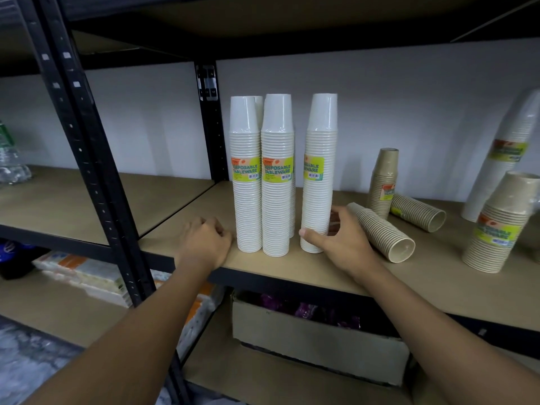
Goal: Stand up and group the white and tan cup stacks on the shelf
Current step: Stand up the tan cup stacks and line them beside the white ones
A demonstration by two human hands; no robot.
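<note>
Several tall white cup stacks stand upright together on the shelf (190, 220); the two front ones (248, 200) (276, 200) touch each other. A third white stack (318, 185) stands slightly apart to their right, and my right hand (336, 238) grips its base. My left hand (204, 241) rests curled on the shelf just left of the white group, holding nothing. Two tan stacks lie on their sides (385, 232) (418, 211). One tan stack (382, 179) stands upright behind them, another (499, 223) at the right. A white stack (502, 159) leans at the far right.
Black metal uprights (96, 171) (210, 121) frame the shelving. A cardboard box (318, 337) with purple items sits on the shelf below. Packaged goods (84, 273) lie on the lower left shelf, and clear plastic items (11, 165) at the far left.
</note>
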